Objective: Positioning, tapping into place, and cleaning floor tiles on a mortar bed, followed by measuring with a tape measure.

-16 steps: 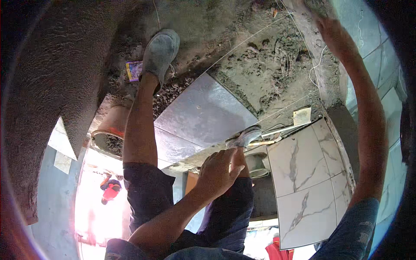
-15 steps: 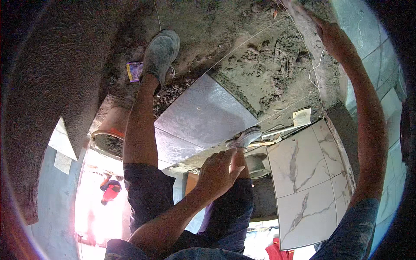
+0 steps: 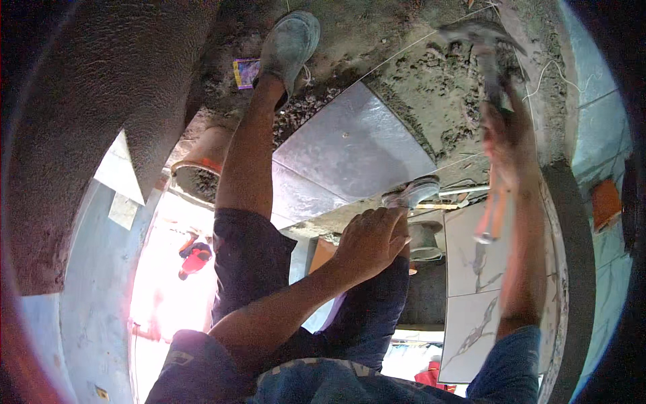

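"Hammer [image 3: 492, 71] located? Coverage?"

"Left to right: large grey tile [image 3: 350, 145] laid; left hand [image 3: 370, 246] (palm hidden, grip cannot be told); rough mortar [image 3: 434, 94] beside the tile, uncovered; rightmost, hammer, right hand [image 3: 508, 141] clamped around it."

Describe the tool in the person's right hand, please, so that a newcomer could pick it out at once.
Start from the large grey floor tile and go right to the right hand. The hammer-like tool, somewhat blurred, is gripped there, its dark head toward the top of the picture. Its orange handle and broad crosswise head set it apart from the flat marbled tiles nearby.
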A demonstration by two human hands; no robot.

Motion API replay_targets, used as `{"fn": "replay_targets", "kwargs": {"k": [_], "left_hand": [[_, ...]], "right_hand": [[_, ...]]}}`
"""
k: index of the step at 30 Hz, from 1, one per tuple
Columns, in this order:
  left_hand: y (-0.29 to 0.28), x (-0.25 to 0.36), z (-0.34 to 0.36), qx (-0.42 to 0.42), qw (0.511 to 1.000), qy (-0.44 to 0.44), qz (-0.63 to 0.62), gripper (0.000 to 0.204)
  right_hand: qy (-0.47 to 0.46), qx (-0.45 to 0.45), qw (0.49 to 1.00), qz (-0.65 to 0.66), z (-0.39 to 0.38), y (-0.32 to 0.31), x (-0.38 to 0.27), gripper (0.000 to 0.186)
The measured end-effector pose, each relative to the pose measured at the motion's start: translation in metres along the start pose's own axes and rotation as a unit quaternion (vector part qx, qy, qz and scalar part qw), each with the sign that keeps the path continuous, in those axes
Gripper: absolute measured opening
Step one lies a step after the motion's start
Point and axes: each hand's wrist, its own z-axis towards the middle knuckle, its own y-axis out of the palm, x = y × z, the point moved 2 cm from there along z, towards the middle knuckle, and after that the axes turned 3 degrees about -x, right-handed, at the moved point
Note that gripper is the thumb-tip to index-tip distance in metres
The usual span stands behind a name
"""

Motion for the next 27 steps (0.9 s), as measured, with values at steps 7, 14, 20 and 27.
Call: {"fn": "replay_targets", "kwargs": {"k": [7,14,20,27], "left_hand": [[-0.006,-0.021,-0.001,0.047,0.996,-0.075,0.01,0.038],[0.0,-0.018,0.01,0.028,0.988,-0.098,-0.117,0.034],[-0.013,-0.023,0.001,0.037,0.994,-0.094,-0.045,0.041],[-0.033,0.038,-0.003,-0.1,0.982,-0.091,0.135,0.046]], "right_hand": [[-0.132,-0.077,0.961,0.231,0.077,0.144,-0.028,0.02],[-0.068,-0.207,0.92,0.325,0.276,0.226,-0.017,0.03],[0.013,-0.224,0.918,0.326,0.246,0.203,-0.052,0.036],[-0.129,-0.069,0.971,0.187,0.036,0.097,-0.008,0.02]]}}
